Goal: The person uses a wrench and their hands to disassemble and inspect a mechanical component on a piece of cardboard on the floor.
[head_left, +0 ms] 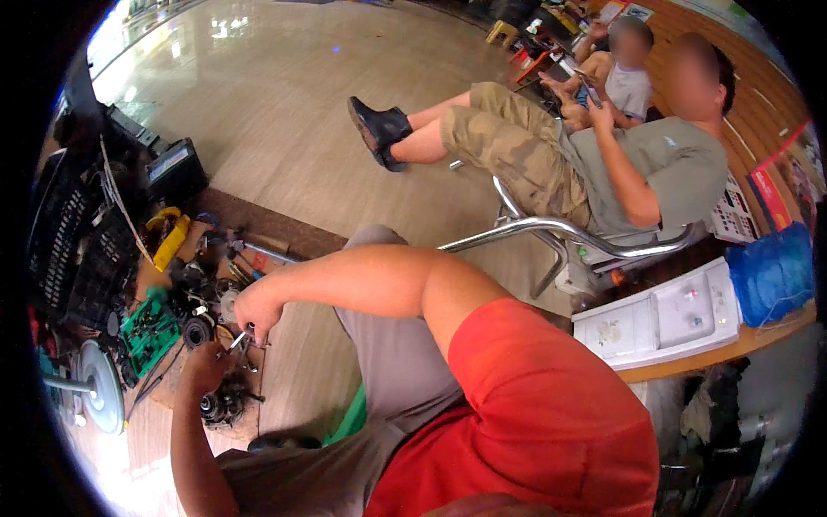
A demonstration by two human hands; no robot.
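My right hand [257, 312] is closed on a silver metal tool [238, 339], probably a wrench, which slants down to the left. My left hand [208, 369] is closed at the tool's lower end; what its fingers hold there is partly hidden. Just below it lies a greasy metal assembly [222, 405] on a dirty board [245, 422]. A dark ring-shaped part [197, 331], a pale round metal part [229, 307] and several small tools are around my hands. An open green tool case [148, 340] lies to their left.
Black crates [65, 233], a black case [175, 171], a yellow object [170, 246] and a round base [105, 388] stand left. A person [663, 181] sits on a chrome chair holding a phone, beside another seated person [627, 86]. A white tray [655, 323] and blue container [771, 276] are right.
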